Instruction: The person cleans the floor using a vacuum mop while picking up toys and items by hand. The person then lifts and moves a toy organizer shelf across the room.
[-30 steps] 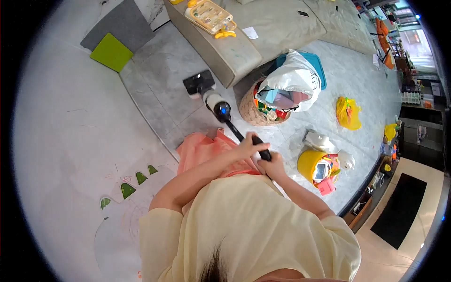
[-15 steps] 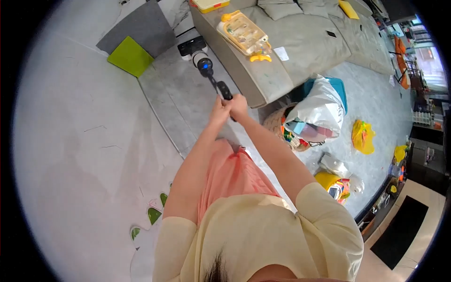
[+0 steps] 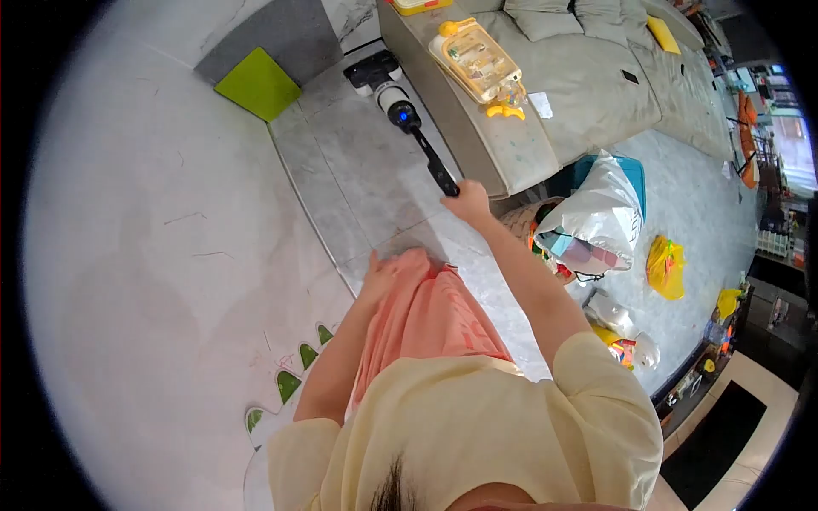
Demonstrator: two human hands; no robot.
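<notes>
At eleven o'clock, the stick vacuum cleaner (image 3: 399,109) slants on the floor (image 3: 341,196) beside the sofa (image 3: 464,140), the right hand's (image 3: 469,204) fingers wrapped around its handle. It looks rigid, probably head-heavy, best held there. The left hand (image 3: 377,278), fingers loosely open, touches the pink garment (image 3: 426,311).

The vacuum cleaner (image 3: 399,106) is on the floor (image 3: 341,170), left of the sofa armrest (image 3: 477,136). A tray (image 3: 480,61) lies along the armrest's right edge; paper (image 3: 540,105) and, farther right, a phone (image 3: 630,77) lie on the seat (image 3: 588,64). Beyond the armrest's near corner, a plastic bag (image 3: 607,209) rests over a basket (image 3: 519,223).
</notes>
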